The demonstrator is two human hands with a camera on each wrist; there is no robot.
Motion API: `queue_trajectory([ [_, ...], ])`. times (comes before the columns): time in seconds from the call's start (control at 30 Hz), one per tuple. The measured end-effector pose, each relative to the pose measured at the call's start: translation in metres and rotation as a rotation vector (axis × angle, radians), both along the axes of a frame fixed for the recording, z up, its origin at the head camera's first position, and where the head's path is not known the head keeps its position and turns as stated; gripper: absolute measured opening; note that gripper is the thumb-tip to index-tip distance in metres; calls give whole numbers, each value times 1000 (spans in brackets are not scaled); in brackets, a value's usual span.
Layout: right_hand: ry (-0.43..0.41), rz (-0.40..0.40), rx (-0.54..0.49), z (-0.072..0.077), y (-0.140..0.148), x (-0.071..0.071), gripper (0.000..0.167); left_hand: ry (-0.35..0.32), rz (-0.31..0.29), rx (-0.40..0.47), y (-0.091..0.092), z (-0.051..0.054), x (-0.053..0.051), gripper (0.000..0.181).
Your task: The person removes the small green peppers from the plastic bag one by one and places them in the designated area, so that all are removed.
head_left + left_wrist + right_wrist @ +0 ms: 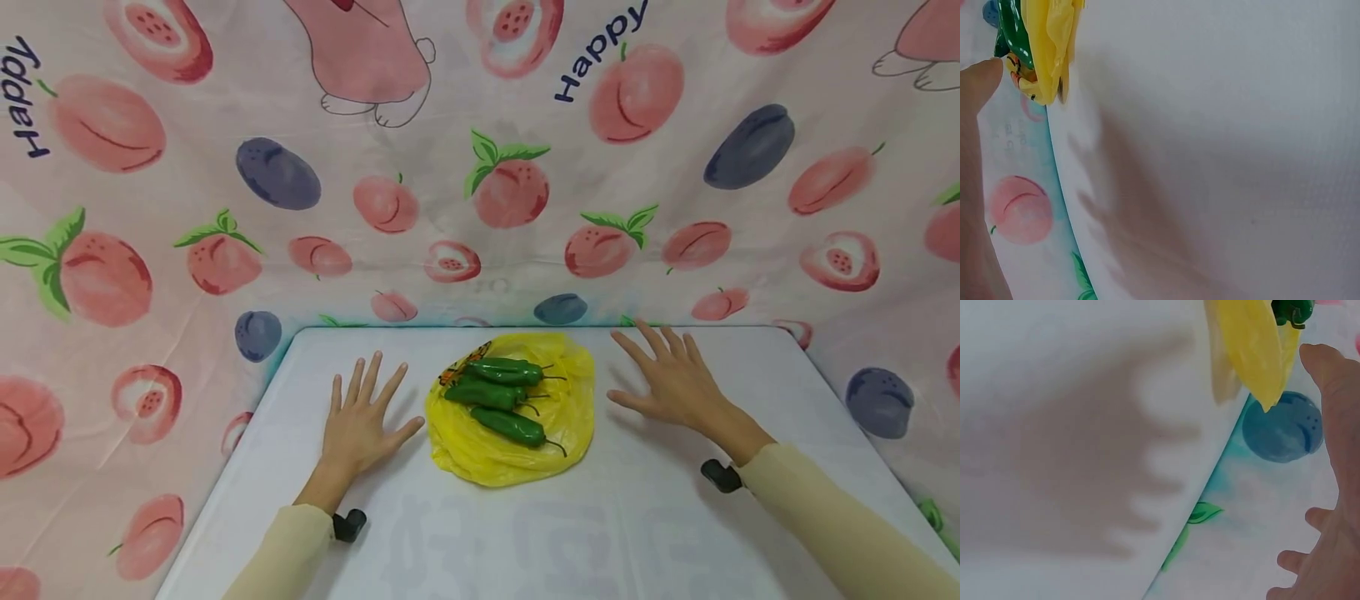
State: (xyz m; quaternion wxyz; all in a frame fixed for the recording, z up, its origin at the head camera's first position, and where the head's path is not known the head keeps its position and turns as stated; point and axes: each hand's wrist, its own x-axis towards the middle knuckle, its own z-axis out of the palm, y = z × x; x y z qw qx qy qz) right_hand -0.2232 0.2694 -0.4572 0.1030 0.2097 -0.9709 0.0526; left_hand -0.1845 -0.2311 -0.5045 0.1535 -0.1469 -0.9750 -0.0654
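Note:
Several long green peppers (512, 426) with thin stems lie on a crumpled yellow plastic bag (487, 468) in the middle of the white table. My left hand (360, 427) is just left of the bag, fingers spread and straight, holding nothing. On the other side, my right hand (675, 382) is held apart from the bag with its fingers likewise spread. Both hands cast shadows on the tabletop. The left wrist view catches the bag's edge (1054, 37) past the thumb; the right wrist view has a yellow corner of the bag (1250, 350) near the thumb.
A white tabletop (600, 533) spreads under both hands, its far edge meeting a pink cloth (420, 150) printed with peaches and plums. A small black device (349, 526) is on the left wrist, and another black device (722, 476) on the right.

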Motion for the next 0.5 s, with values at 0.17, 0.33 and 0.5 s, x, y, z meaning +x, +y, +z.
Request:
queue_trajectory([
  [0.17, 8, 43, -7, 4, -6, -3, 94, -13, -1, 11, 5, 1, 3, 90],
  [0.33, -11, 53, -14, 8, -13, -7, 92, -18, -25, 53, 12, 2, 6, 89],
  [0.5, -17, 57, -35, 9, -18, -10, 92, -3, -59, 83, 21, 0, 9, 88],
])
